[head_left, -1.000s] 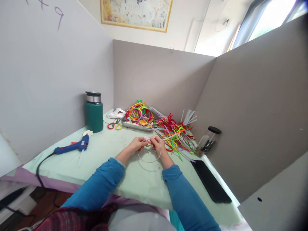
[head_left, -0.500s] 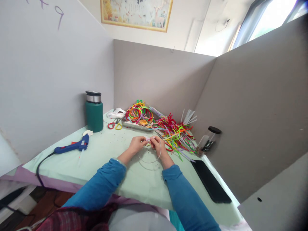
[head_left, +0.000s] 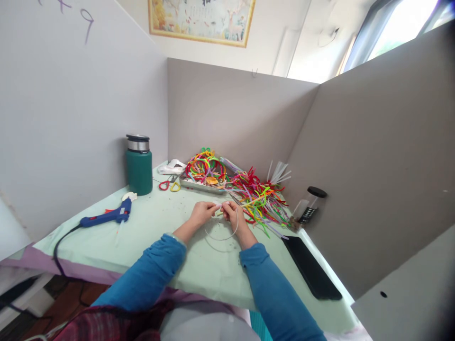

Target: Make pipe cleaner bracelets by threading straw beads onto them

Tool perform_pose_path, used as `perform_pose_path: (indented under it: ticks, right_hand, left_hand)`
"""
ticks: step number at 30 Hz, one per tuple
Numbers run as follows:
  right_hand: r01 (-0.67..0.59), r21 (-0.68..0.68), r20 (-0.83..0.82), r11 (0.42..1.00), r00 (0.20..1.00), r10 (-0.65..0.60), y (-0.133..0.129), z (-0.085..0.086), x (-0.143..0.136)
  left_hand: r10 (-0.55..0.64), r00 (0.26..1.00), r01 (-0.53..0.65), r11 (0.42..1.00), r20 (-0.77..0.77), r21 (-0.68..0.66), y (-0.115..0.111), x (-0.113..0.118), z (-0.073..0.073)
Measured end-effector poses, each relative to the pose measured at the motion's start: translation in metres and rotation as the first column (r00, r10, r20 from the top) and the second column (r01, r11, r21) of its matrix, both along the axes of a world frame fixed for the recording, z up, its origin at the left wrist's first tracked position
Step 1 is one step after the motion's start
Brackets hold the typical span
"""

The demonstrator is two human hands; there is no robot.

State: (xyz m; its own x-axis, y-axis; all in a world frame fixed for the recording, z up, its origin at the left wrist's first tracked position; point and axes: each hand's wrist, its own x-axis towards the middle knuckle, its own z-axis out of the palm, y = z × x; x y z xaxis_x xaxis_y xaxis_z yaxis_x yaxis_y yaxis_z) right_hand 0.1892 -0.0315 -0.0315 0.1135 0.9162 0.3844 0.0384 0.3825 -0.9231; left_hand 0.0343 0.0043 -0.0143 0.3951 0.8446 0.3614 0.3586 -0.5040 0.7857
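Note:
My left hand (head_left: 202,214) and my right hand (head_left: 235,217) meet over the middle of the table, fingertips pinched close together. Between them is a small pale pinkish strip, like a pipe cleaner, mostly covered by the fingers. A thin white headband-like hoop (head_left: 224,239) curves down from my right hand and hangs in an arc just above the tabletop. Just beyond my right hand spreads a heap of coloured pipe cleaners (head_left: 259,192). Where the strip meets the hoop is too small to make out.
A metal tray (head_left: 202,186) with colourful wrapped hoops stands at the back, beside scissors (head_left: 169,185). To the left are a green bottle (head_left: 139,173) and a blue glue gun (head_left: 106,216) with its cord. A black phone-like slab (head_left: 313,270) and a clear jar (head_left: 309,208) are at right.
The fingertips of both hands have shifted slightly and come closer together, covering more of the pale strip. The hoop hangs almost unchanged.

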Motion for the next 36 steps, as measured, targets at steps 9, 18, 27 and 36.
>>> perform_pose_path:
  ticks: [9, 18, 27, 36]
  right_hand:
    - [-0.011, -0.019, 0.014, 1.0, 1.0, 0.011, -0.002, 0.003, -0.001]
    - [-0.013, -0.03, -0.012, 0.999, 1.0, 0.012, -0.006, 0.006, -0.003]
    - [-0.055, -0.019, 0.007, 0.998, 0.998, 0.055, -0.009, 0.01, -0.004]
    - [-0.01, -0.031, -0.034, 0.999, 0.999, 0.009, -0.002, 0.004, -0.003]
  left_hand:
    - [-0.05, 0.991, 0.089, 0.935, 0.122, -0.343, 0.001, 0.0, -0.001]
    - [-0.094, 0.959, 0.205, 0.879, 0.266, -0.43, 0.0, 0.0, 0.0]
    - [-0.057, 0.922, 0.277, 0.788, 0.383, -0.55, 0.007, -0.002, -0.002]
    - [-0.094, 0.915, 0.294, 0.822, 0.393, -0.487, 0.001, 0.001, 0.0]
